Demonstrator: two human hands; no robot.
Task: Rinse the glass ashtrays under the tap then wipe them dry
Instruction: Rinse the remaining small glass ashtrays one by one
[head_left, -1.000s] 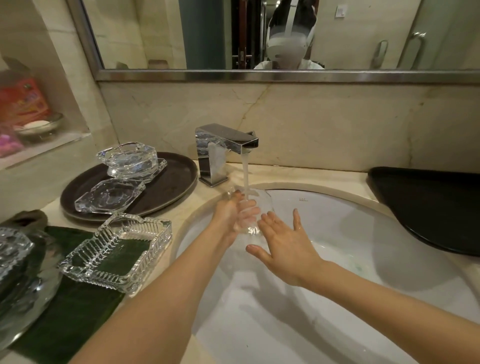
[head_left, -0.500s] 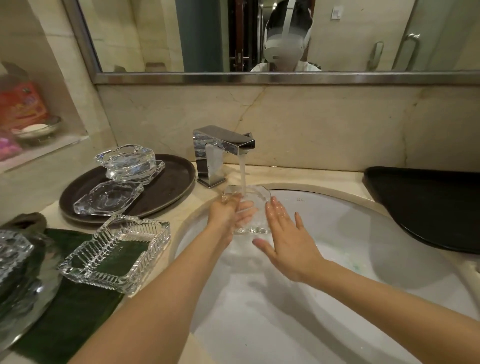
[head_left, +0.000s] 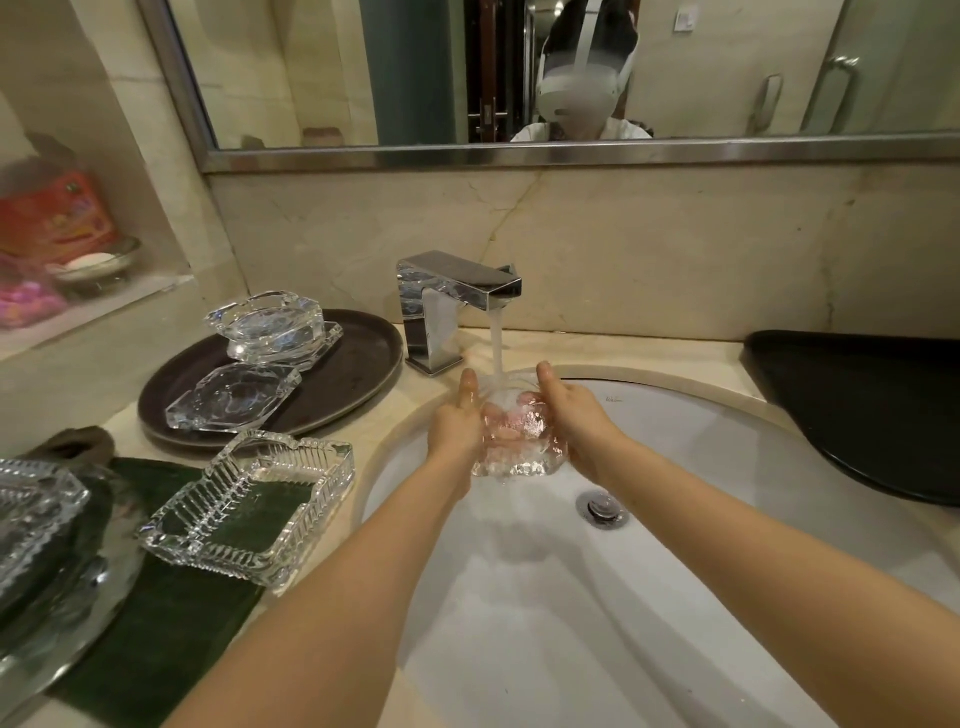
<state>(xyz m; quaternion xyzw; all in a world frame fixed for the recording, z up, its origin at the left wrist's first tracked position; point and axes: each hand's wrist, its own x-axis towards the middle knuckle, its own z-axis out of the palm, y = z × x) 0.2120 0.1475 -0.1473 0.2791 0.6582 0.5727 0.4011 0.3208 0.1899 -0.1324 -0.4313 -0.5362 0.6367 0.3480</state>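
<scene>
i hold a glass ashtray (head_left: 511, 436) between my left hand (head_left: 457, 427) and right hand (head_left: 574, 415), both seemingly gripping its sides, tilted under the tap (head_left: 457, 291) so water sheets off into the sink (head_left: 727, 467).

Ashtray (head_left: 514, 441) in sink (head_left: 727, 519), under tap (head_left: 457, 306)
</scene>
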